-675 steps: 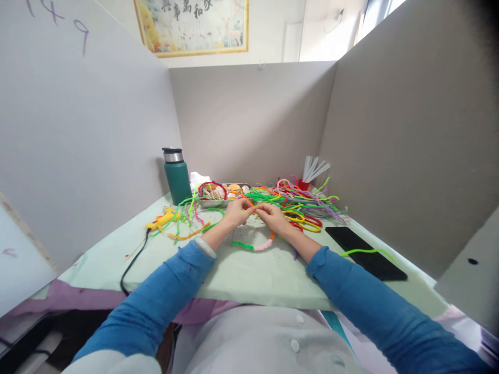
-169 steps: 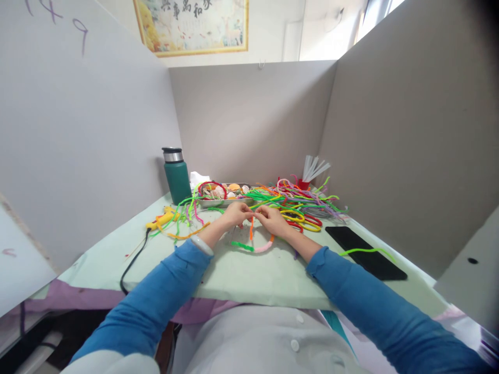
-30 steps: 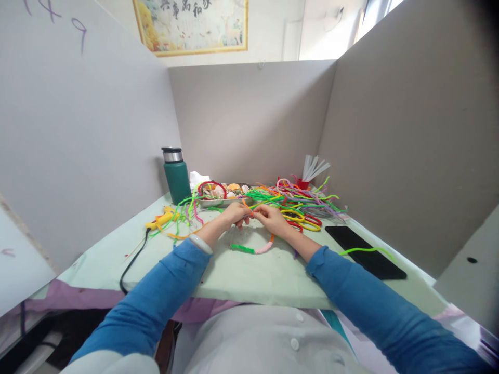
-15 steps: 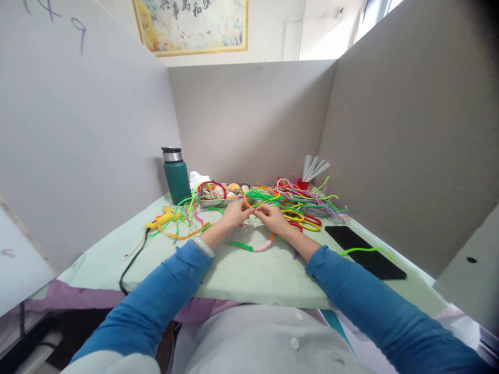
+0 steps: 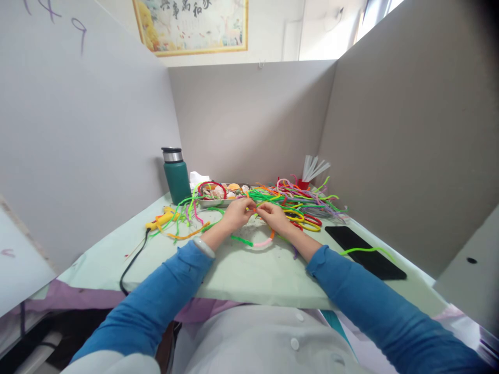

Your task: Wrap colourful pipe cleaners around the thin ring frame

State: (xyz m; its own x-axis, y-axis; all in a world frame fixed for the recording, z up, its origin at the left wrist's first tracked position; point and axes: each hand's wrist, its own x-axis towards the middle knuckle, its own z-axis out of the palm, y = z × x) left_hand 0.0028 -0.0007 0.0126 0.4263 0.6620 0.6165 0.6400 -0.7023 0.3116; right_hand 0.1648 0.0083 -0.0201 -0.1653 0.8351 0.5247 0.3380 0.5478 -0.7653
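Both of my hands meet over the middle of the table, fingertips almost touching. My left hand (image 5: 237,214) is closed in a pinch on an orange pipe cleaner (image 5: 254,209), most of it hidden by the fingers. My right hand (image 5: 273,214) pinches the same orange pipe cleaner from the other side. Beneath my hands hangs or lies a curved ring of pipe cleaner (image 5: 263,243) with green, pink and orange stretches; its upper part is hidden behind my hands, so I cannot tell whether it joins the piece I hold.
Behind my hands lie a metal tray (image 5: 222,201) of shells and a heap of coloured pipe cleaners (image 5: 300,195). A green bottle (image 5: 177,179) and a yellow glue gun (image 5: 160,220) are at left. A black phone-like slab (image 5: 364,254) lies right. White glue sticks (image 5: 313,169) stand in a red cup.
My fingers have shifted slightly on the orange pipe cleaner, and its end that stuck up above them is lower. My right hand has moved a little to the right.
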